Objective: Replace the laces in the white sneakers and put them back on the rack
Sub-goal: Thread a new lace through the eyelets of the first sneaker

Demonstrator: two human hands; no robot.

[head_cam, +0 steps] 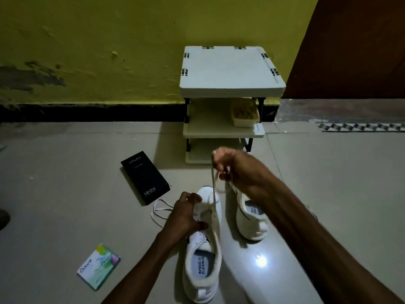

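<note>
Drawing a lace through the near sneaker (203, 270). Our left hand (186, 212) grips it across the eyelet rows; our right hand (230, 165), raised above its toe, pinches the lace (212, 187) taut. We judge it best to pull straight upward, keeping the shoe pinned and the lace untwisted. The second sneaker (252, 218) stands just right of it, a loose lace (160, 207) lies to its left, and the rack (230, 69) stands beyond its toe

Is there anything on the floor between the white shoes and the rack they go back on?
Nothing visible lies on the floor between the sneakers and the rack. The black box sits off to the left. A basket takes the right of the middle shelf.
</note>
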